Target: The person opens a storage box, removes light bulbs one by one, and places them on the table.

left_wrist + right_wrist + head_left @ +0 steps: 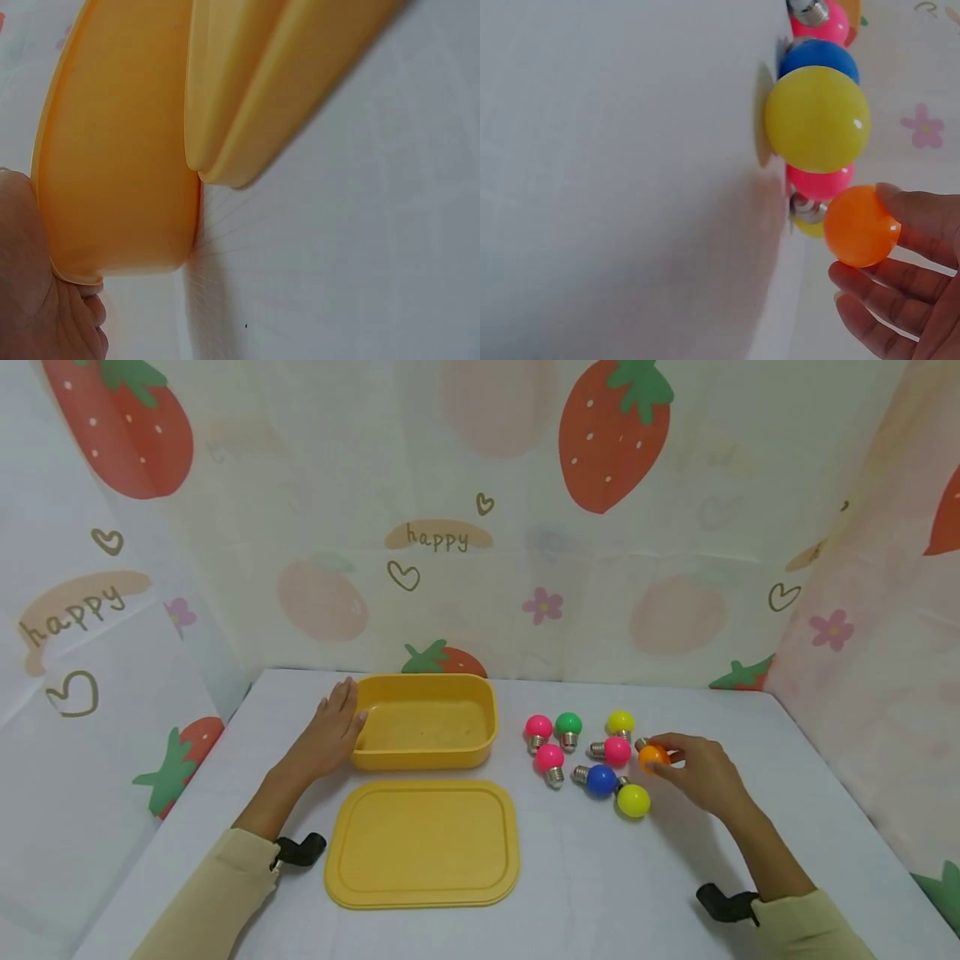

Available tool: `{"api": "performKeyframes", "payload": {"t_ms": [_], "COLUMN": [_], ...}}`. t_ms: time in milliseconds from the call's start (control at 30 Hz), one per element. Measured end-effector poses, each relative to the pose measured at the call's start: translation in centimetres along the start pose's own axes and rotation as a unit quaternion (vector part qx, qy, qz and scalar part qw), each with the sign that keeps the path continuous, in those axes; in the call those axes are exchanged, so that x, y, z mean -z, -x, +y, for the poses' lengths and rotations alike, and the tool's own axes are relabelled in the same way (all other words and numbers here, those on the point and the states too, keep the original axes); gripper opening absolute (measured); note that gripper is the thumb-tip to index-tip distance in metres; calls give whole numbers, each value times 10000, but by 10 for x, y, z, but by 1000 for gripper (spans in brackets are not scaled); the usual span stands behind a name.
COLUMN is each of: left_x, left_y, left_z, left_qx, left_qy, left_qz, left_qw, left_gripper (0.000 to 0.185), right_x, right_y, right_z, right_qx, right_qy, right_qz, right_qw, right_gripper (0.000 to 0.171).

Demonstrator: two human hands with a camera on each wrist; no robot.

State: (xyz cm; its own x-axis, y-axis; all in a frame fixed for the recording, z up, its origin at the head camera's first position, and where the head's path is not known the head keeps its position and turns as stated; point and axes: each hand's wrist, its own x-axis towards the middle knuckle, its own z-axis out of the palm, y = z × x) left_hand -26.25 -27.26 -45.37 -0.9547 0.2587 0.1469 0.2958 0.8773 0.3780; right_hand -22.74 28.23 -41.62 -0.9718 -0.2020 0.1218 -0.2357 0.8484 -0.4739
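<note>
In the head view, my left hand [333,731] rests at the left end of the yellow plastic box [423,762], its fingers stretched out along that side and the thumb near the rim. The wrist view also shows this hand [37,285] right at the box wall [124,165]. My right hand [701,772] pinches an orange light bulb [653,759] between thumb and fingertips. Seen from the right wrist, the bulb's round globe [861,226] appears off the table, with its metal base turned away. Beside it lie a pink bulb [617,751] and a yellow bulb [633,801].
A flat yellow lid [422,843] lies in front of the box. Between box and right hand, more bulbs are scattered: a green one [568,725], a blue one [601,781], pink ones [538,727] and another yellow one [621,722]. Strawberry-print cloth [450,593] walls the white table.
</note>
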Motion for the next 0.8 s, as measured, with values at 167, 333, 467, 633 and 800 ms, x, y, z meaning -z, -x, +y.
{"api": "performKeyframes", "payload": {"t_ms": [167, 333, 467, 633, 800], "left_x": [-1, -1, 0, 1, 2], "left_y": [0, 0, -1, -2, 0], "left_z": [2, 3, 3, 2, 0], "left_qx": [-7, -58, -76, -64, -8], "left_qy": [-2, 22, 38, 34, 138], "left_qz": [-22, -31, -12, 2, -33], "left_qw": [10000, 10000, 10000, 10000, 9999], "left_gripper": [66, 66, 66, 67, 69], "right_x": [-5, -8, -10, -11, -9], "right_y": [1, 2, 2, 0, -3], "right_z": [6, 11, 14, 16, 13], "right_qx": [-113, -231, -333, -323, -312], "right_qy": [22, 12, -54, -51, -16], "right_qz": [-111, -233, -313, -332, -494], "right_qw": [9999, 9995, 9989, 9989, 9983], "right_gripper": [37, 37, 38, 38, 39]}}
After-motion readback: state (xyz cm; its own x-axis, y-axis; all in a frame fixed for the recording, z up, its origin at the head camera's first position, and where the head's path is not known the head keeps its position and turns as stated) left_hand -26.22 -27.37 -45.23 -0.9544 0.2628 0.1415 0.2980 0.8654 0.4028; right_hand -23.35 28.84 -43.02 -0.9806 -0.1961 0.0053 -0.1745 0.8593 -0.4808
